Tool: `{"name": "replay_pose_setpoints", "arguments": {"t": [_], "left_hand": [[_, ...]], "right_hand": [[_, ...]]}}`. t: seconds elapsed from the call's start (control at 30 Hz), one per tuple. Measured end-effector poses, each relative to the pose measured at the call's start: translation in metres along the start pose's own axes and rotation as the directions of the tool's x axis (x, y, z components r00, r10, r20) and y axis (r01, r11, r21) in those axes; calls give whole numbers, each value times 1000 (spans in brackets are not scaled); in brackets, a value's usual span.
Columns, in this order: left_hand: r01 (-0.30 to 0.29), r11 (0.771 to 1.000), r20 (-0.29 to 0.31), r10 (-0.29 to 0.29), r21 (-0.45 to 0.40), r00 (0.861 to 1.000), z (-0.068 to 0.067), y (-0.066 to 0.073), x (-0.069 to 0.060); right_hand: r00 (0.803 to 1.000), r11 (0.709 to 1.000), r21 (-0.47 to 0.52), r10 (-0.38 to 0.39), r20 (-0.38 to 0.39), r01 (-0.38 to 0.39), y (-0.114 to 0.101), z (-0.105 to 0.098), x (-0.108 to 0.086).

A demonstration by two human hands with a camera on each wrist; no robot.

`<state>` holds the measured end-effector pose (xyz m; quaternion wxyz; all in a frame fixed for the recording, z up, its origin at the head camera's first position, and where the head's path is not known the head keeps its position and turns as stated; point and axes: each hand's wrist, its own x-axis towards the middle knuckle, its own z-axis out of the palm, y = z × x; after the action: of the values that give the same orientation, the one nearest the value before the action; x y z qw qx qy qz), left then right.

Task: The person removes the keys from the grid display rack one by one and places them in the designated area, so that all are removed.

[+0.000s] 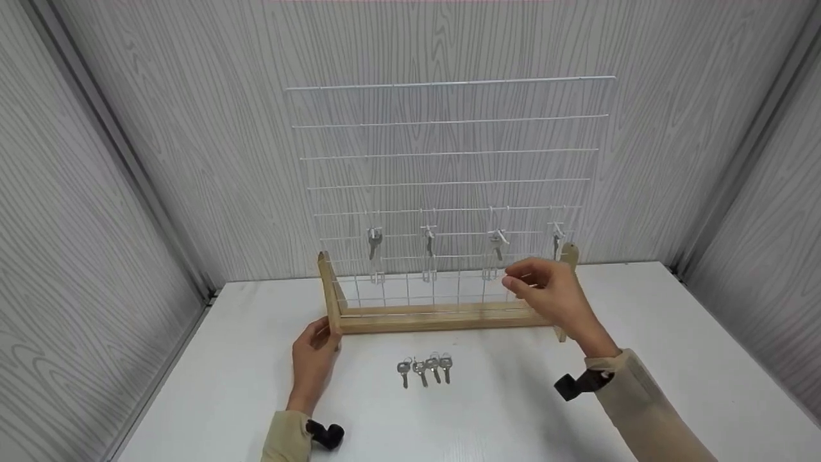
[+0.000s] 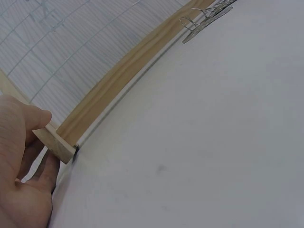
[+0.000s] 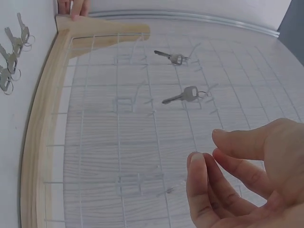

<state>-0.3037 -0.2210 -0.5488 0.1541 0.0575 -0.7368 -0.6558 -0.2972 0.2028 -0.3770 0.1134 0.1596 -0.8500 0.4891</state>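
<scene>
My left hand [image 1: 313,360] grips the left end piece of a wooden stand [image 1: 449,319]; in the left wrist view, thumb and fingers of that hand [image 2: 23,156] lie on either side of the wood [image 2: 58,145]. My right hand [image 1: 557,298] is raised before the right part of a white wire grid [image 1: 449,154], below a hanging key [image 1: 498,242]. Its fingers are bent, with a gap to the thumb, and in the right wrist view the hand [image 3: 242,178] holds nothing. More keys [image 1: 374,242] hang from hooks in a row across the grid.
Several loose keys with rings [image 1: 420,369] lie in a row on the white table [image 1: 462,410], in front of the stand. Lower hooks [image 1: 377,278] on the grid carry no keys. Wood-patterned panels [image 1: 192,160] stand behind and at both sides.
</scene>
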Motion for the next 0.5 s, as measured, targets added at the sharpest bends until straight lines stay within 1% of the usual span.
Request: {"name": "replay_pose_setpoints", "arguments": {"t": [0.13, 0.23, 0.3, 0.4, 0.5], "left_hand": [[-8, 1000, 2, 9, -6, 1000, 0, 1, 1], [-14, 1000, 0, 14, -8, 1000, 0, 0, 2], [-15, 1000, -4, 15, -5, 1000, 0, 0, 2], [-11, 1000, -11, 11, 8, 1000, 0, -1, 2], [-7, 1000, -16, 7, 20, 1000, 0, -2, 2]], "right_hand": [[997, 1000, 19, -7, -75, 8, -2, -11, -1], [990, 998, 56, -28, -140, 36, -2, -17, -2], [982, 995, 80, -42, -185, 58, -1, -20, -3], [965, 991, 110, -51, -258, 82, -1, -24, -3], [947, 989, 108, -58, -315, 97, 0, -29, -3]]}}
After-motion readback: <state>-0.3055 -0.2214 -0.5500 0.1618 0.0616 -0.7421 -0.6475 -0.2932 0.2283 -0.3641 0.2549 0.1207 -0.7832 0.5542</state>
